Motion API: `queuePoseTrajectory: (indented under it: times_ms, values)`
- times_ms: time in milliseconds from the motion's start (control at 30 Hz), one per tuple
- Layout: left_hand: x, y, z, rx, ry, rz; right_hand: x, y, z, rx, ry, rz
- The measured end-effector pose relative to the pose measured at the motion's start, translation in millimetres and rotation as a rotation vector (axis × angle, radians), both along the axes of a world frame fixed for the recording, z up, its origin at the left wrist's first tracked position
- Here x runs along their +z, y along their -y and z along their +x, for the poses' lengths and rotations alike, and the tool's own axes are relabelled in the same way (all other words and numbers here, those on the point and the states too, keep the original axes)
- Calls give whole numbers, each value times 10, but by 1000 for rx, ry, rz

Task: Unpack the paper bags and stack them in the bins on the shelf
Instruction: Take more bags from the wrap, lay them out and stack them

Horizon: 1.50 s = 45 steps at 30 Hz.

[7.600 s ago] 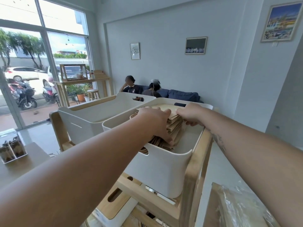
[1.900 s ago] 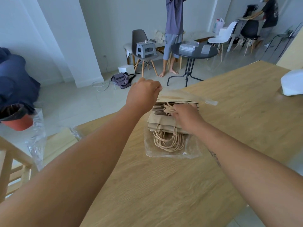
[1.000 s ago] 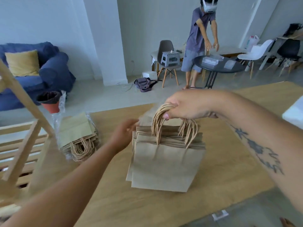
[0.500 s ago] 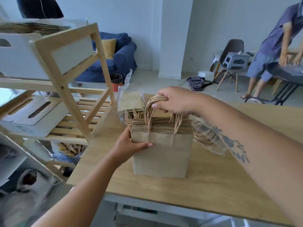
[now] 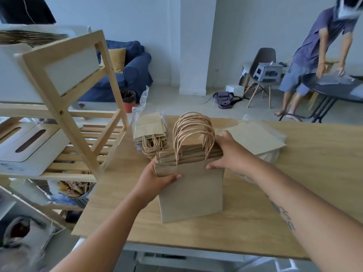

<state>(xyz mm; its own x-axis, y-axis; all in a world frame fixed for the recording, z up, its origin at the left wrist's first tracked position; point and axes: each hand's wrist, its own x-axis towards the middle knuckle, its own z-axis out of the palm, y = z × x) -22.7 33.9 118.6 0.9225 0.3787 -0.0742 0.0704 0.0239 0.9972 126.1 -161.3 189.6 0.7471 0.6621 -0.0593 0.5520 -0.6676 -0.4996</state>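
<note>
**Squaring a bare bundle before the shelf**

Head view. Holding a bundle of paper bags (image 5: 190, 193) upright on the desk (image 5: 304, 193), twine handles (image 5: 193, 128) arching up. Clamped at the top left edge by the left hand (image 5: 157, 177), thumb curled across the front; pinched at the top right corner by the right hand (image 5: 225, 154). Probably squaring the stack, wrapper already off. Next: lift as one, swing left to the shelf (image 5: 64, 118), lower into the white bin (image 5: 17, 75) without fanning. Another wrapped pack (image 5: 150, 128) just behind.

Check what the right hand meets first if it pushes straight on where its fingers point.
The right hand grips the upright stack of paper bags, fingers pointing left, so it meets that stack first; past it probably the wrapped pack, depth unclear.
</note>
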Motion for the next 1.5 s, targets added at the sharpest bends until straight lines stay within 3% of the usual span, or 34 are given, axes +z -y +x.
queuePoseTrajectory:
  times_ms: [167,400,500,700,833,967,1133,1233,1300,1400,1500]
  values:
    - [25,-210,-147,100,24,-30,-6,-168,-131,7,-45,214]
    - [-47,-532,-453,168,-1,-7,-511,-420,-487,-152,-562,765]
    - [-114,-597,-501,148,-47,-15,-637,-559,-572,-136,-631,777]
    - [-81,-686,-580,299,-48,1,-708,-793,-676,-203,-656,818]
    - [-26,-871,-723,392,-135,149,-975,-1051,-927,-322,-788,814]
    - [-214,-965,-875,472,-296,153,-1319,-1322,-1163,-430,-745,677]
    - [-525,-913,-1078,638,-492,163,-1562,-1626,-1249,-346,-564,413]
    - [-646,-947,-1067,624,-546,279,-1698,-1675,-1360,-298,-107,110]
    - [-747,-953,-1030,564,-603,414,-1773,-1627,-1452,-169,116,23]
    - [-826,-910,-1029,425,-665,551,-1812,-1438,-1492,-89,48,-137]
    - [-871,-897,-1081,238,-615,712,-1867,-1141,-1429,-186,58,-229]
